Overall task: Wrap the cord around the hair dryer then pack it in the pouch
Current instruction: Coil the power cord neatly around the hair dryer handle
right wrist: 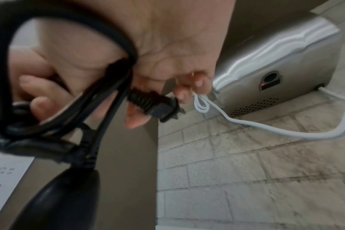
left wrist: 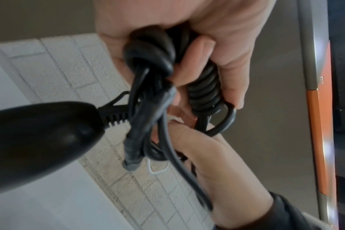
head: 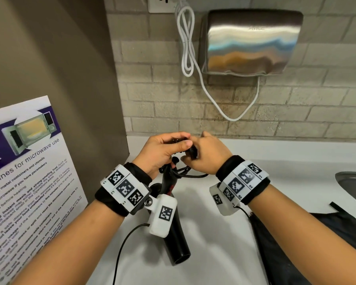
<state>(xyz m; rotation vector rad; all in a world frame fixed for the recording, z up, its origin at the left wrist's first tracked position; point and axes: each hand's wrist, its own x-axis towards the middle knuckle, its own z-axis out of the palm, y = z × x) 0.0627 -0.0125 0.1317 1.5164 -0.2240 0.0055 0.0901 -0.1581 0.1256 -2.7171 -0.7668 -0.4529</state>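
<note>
A: Left hand [head: 162,150] clenched round gathered loops of black cord [left wrist: 154,51]; thumb on top, fingers curled under. Bundle hard against the palm in the left wrist view.

B: Right hand [head: 208,155] grasping too: cord looped over the palm, plug [right wrist: 158,107] pinched near the fingertips. Prongs pointing away from the wrist.

A: Both grips close together, touching or nearly so, held above the counter [head: 214,243]. Not resting on it.

B: Hair dryer [head: 176,233] hanging below the left hand, nozzle toward the camera. Strain relief visible where cord leaves the handle, loops bunched just there.

A: Noted: loops gathered beside the handle end, not yet round the dryer body. Judged mid-wrap, plug end free.

B: Advice for this step: keep the left grip firm on the coils so nothing springs loose. Feed slack from the right, one turn at a time, even tension. Avoid a sharp bend at the strain relief. Finish by tucking the plug under the last turn.

A: Risk: stiff cord, likely to uncoil if either grip eases.

B: Pouch [head: 296,239] dark, lying flat on the counter under the right forearm, near the sink [head: 353,186] edge. Opening not discernible.

A: Surroundings: metal hand dryer [head: 251,42] on the tiled wall, white cable [head: 186,42] looped beside it. Microwave poster [head: 29,171] at left.
</note>
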